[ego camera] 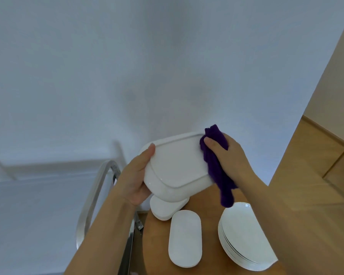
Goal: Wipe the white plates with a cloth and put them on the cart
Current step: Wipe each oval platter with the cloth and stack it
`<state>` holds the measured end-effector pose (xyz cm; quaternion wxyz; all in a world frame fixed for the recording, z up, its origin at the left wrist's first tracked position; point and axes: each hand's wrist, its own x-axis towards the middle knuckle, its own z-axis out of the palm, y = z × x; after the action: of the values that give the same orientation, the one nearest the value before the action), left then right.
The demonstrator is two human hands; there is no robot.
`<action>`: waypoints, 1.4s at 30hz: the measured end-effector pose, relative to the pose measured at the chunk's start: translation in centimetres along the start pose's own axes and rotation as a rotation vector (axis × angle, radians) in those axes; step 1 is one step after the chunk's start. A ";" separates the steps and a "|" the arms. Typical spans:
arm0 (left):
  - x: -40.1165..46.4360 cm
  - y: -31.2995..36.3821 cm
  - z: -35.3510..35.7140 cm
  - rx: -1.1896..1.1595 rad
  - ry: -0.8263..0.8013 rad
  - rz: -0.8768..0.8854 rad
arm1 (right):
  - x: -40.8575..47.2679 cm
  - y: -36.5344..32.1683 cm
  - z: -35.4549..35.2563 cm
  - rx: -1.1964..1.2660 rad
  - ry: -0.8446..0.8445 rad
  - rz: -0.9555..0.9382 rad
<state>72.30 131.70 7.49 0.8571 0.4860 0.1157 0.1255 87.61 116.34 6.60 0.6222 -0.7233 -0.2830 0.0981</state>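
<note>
A glossy white rounded-rectangle plate [177, 167] is held tilted in the air above the wooden table [159, 245]. The left hand [135, 181] grips its left edge, thumb on top. The right hand [226, 153] pinches a fuzzy purple cloth [216, 165] against its right rim. Below sit an oval plate [185, 238] and stacked round plates [244, 241].

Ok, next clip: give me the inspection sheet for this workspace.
Surface: wooden table, plates resting on it.
Job's things: held plate lifted, underside facing the camera; purple cloth at its right edge; oval plate, plate stack and another plate on the table.
Clutter: nothing seen.
Grippers: left hand holds the plate; right hand grips the cloth.
Cables: nothing seen.
Surroundings: white wall, metal cart handle.
</note>
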 end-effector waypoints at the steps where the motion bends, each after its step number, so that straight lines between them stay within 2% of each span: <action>1: 0.1 -0.3 0.3 0.006 0.029 0.017 | -0.3 0.4 0.6 -0.028 0.033 -0.008; 5: 0.4 -2.5 2.2 0.092 0.158 0.048 | -1.8 1.0 3.4 -0.216 0.130 0.023; 8: 0.4 -4.3 3.4 0.180 0.198 0.069 | -3.7 0.4 5.8 -0.202 0.129 0.005; 13: 0.1 -5.6 3.1 0.235 0.271 0.066 | -6.5 0.3 8.4 0.006 0.126 0.018; 18: -0.6 -6.0 3.2 0.218 0.360 0.100 | -8.8 1.0 9.1 0.253 0.004 -0.033; 20: -1.0 -6.5 3.1 0.195 0.388 0.091 | -8.3 1.4 8.6 0.346 0.003 0.001; 23: -1.5 -6.8 2.9 0.142 0.351 0.113 | -6.4 2.2 7.4 0.341 0.100 0.097; 26: -2.3 -6.8 1.9 0.018 0.286 0.106 | -4.0 2.8 5.9 0.302 0.104 0.195; 31: -3.2 -7.1 -1.3 -0.197 0.177 -0.047 | -1.2 2.6 3.5 0.481 0.121 0.377; 33: -3.0 -6.9 -2.2 -0.238 0.193 -0.137 | -0.9 2.9 3.4 0.520 0.180 0.420; 35: -2.7 -7.2 -2.7 -0.175 0.301 -0.235 | -1.0 2.9 3.8 0.508 0.290 0.366; 38: -2.3 -7.6 -3.3 -0.022 0.547 -0.383 | -2.2 2.6 4.8 0.316 0.333 0.106; 40: -2.0 -7.3 -3.1 -0.077 0.550 -0.458 | -3.5 2.3 5.7 0.140 0.250 -0.079; 42: -1.7 -6.4 -2.5 -0.219 0.444 -0.498 | -4.9 1.9 6.6 -0.045 0.126 -0.290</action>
<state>70.56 129.91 0.83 0.8625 0.3087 0.4000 0.0269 80.84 119.17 2.36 0.6298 -0.6935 -0.3469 -0.0448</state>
